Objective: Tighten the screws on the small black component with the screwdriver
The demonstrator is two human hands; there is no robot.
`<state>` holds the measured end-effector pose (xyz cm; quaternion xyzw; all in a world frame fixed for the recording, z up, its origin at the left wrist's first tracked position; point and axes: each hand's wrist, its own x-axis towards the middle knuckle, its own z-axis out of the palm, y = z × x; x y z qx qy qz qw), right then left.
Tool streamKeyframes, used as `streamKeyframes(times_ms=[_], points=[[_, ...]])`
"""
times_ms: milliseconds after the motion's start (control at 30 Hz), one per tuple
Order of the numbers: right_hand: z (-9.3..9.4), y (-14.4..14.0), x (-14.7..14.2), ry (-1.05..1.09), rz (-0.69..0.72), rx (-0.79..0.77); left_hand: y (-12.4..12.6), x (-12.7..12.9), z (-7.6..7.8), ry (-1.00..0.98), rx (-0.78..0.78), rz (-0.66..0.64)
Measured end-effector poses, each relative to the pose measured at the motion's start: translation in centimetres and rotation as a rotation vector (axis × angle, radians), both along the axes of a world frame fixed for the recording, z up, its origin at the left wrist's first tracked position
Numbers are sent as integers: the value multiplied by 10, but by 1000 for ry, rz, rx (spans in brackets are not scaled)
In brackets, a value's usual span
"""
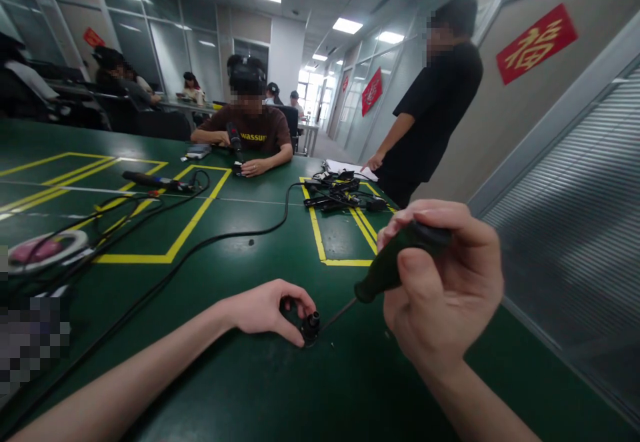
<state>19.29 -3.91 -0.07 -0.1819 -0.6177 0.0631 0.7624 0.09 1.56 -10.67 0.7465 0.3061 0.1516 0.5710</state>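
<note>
Partly, the left hand (267, 307) hides a black component (311, 326).

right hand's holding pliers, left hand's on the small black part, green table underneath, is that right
Not quite: the head view shows a screwdriver in the right hand, not pliers. The left hand is indeed on the small black part, with the green table underneath.

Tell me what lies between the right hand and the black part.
The head view shows the screwdriver, gripped in the right hand, its shaft pointing toward the black part; contact is unclear.
</note>
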Motion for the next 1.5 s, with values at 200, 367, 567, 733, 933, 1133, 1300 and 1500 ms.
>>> streamKeyframes(times_ms=[200, 367, 567, 733, 933, 1133, 1300, 1500], points=[[0, -3, -5, 56, 96, -90, 1, -1, -3, 1, 20, -8], [-1, 4, 0, 33, 55, -22, 3, -1, -4, -1, 27, -16], [-1, 7, 3, 12, -45, -9, 1, -1, -1, -2, -2, -15], [-1, 4, -2, 68, 108, -58, 1, -1, 2, -7, 3, -22], [-1, 13, 5, 7, -25, 25, 3, -1, 0, 4, 0, -27], [-3, 14, 6, 22, -67, 39, 4, -2, -2, -2, 34, -44], [-3, 10, 2, 5, 71, -4, 6, -3, -2, -10, 42, -57], [-2, 18, 8, -44, -4, 72, 8, -3, -4, -25, 61, -63]])
